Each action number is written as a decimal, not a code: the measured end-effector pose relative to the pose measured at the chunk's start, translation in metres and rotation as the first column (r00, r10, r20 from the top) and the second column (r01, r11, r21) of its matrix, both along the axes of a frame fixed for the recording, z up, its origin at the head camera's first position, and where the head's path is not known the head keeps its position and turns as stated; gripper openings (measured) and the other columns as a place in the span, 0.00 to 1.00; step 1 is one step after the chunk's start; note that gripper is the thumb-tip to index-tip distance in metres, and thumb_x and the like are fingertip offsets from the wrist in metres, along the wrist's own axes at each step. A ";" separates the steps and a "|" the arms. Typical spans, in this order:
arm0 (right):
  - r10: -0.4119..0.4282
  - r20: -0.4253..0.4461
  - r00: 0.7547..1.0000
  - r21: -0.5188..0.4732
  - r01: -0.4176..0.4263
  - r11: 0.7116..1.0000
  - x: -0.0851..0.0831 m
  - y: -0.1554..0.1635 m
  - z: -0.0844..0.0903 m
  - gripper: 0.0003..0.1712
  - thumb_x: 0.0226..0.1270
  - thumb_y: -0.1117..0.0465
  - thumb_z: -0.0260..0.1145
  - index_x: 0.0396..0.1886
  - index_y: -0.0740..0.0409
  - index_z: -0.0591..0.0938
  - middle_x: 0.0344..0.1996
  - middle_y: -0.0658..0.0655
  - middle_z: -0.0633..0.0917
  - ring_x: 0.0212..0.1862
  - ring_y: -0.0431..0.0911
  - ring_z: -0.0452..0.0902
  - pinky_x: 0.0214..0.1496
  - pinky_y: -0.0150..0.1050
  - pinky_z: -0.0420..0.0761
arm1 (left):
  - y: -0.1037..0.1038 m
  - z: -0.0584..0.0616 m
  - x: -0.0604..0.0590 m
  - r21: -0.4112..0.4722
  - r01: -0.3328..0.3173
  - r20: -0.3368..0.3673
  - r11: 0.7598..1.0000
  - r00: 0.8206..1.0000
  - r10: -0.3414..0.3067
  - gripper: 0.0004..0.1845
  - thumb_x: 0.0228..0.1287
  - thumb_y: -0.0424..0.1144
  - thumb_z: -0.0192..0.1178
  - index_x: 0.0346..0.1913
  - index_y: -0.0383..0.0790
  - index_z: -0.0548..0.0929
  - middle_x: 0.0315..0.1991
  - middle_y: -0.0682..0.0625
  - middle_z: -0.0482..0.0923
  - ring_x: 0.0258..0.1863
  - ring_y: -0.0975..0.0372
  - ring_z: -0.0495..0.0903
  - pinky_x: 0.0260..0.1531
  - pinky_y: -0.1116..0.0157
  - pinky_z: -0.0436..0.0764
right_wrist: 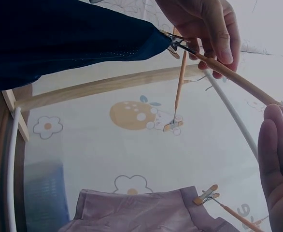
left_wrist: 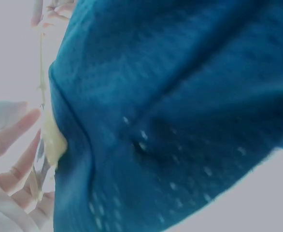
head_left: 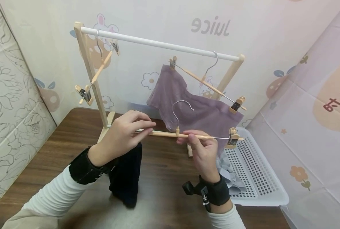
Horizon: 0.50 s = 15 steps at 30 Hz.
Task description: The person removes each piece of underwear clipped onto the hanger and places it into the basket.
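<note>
1. The wooden clip hanger [head_left: 184, 135] sits level at the centre of the head view, above the brown worktop [head_left: 58, 149] and in front of the small garment rack [head_left: 158, 43].
2. The left hand [head_left: 124, 133] curls its fingers round the hanger's left end, where a dark navy garment [head_left: 127, 178] hangs down below the hand. The right wrist view shows a corner of this cloth caught in the hanger's left clip [right_wrist: 173, 44].
3. The right hand [head_left: 202, 149] pinches the rod just right of centre between thumb and fingertips, short of the free clip [head_left: 232, 137] at the right end.
4. The hanger looks light and stiff; I judge the rod the safest hold, since the thin wire hook [head_left: 181, 109] would let it swing.
5. The garment seems soft, limp and light, likely to slip unless its edge is pinched flat close to a clip.
6. The clips are spring-loaded, so they probably need a firm squeeze at the tails.
7. Toward the upper right of the frame, a mauve garment [head_left: 192, 105] hangs clipped on another hanger, and a white basket [head_left: 261, 178] lies at lower right.
</note>
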State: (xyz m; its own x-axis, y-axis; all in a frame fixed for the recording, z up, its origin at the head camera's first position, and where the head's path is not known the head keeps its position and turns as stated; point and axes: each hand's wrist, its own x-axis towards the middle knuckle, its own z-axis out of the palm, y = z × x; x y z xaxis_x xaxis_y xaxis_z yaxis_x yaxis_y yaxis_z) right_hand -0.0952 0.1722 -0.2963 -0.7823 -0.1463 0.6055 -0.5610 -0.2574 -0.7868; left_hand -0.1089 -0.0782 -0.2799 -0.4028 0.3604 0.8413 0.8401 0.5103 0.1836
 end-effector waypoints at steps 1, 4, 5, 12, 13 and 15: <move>0.002 0.005 1.000 -0.002 -0.002 1.000 0.000 0.000 -0.001 0.11 0.72 0.73 0.55 0.41 0.66 0.85 0.33 0.54 0.89 0.34 0.44 0.88 0.46 0.42 0.85 | -0.001 -0.001 0.000 0.001 -0.007 0.006 1.000 1.000 0.007 0.10 0.53 0.33 0.72 0.40 0.40 0.89 0.36 0.48 0.83 0.36 0.58 0.78 0.32 0.65 0.76; 0.015 0.012 1.000 -0.019 -0.015 1.000 0.000 0.002 -0.003 0.12 0.71 0.74 0.54 0.41 0.66 0.85 0.34 0.55 0.89 0.34 0.45 0.88 0.45 0.41 0.86 | -0.005 -0.006 0.000 0.008 -0.028 0.033 1.000 0.999 0.028 0.10 0.53 0.33 0.72 0.40 0.40 0.89 0.37 0.48 0.83 0.37 0.59 0.78 0.32 0.65 0.75; 0.024 0.011 1.000 -0.031 -0.023 0.999 0.000 0.002 -0.003 0.12 0.71 0.75 0.54 0.41 0.68 0.84 0.34 0.55 0.89 0.34 0.46 0.88 0.45 0.41 0.86 | -0.006 -0.008 0.000 0.009 -0.034 0.047 0.999 0.998 0.033 0.10 0.53 0.33 0.72 0.40 0.40 0.89 0.37 0.49 0.83 0.37 0.59 0.78 0.32 0.65 0.75; 0.050 -0.029 0.998 -0.068 -0.052 0.996 -0.001 0.005 -0.005 0.11 0.71 0.77 0.52 0.41 0.77 0.82 0.35 0.57 0.89 0.34 0.46 0.88 0.44 0.40 0.86 | -0.014 -0.011 0.000 0.007 -0.049 0.115 0.999 0.992 0.048 0.10 0.55 0.35 0.71 0.42 0.41 0.89 0.39 0.48 0.83 0.41 0.57 0.78 0.37 0.64 0.73; 0.055 -0.039 0.998 -0.075 -0.058 0.996 -0.002 0.005 -0.005 0.11 0.71 0.77 0.52 0.41 0.79 0.81 0.35 0.58 0.89 0.34 0.47 0.88 0.44 0.40 0.86 | -0.015 -0.011 0.000 0.014 -0.052 0.119 0.999 0.992 0.050 0.10 0.55 0.35 0.71 0.42 0.41 0.89 0.40 0.48 0.83 0.41 0.57 0.77 0.38 0.63 0.71; 0.060 -0.053 0.997 -0.082 -0.064 0.995 -0.003 0.006 -0.005 0.11 0.71 0.77 0.52 0.41 0.78 0.82 0.35 0.58 0.89 0.34 0.47 0.88 0.43 0.40 0.86 | -0.018 -0.012 0.000 0.030 -0.060 0.128 0.998 0.990 0.055 0.11 0.54 0.34 0.71 0.42 0.40 0.89 0.40 0.47 0.83 0.40 0.57 0.77 0.39 0.62 0.68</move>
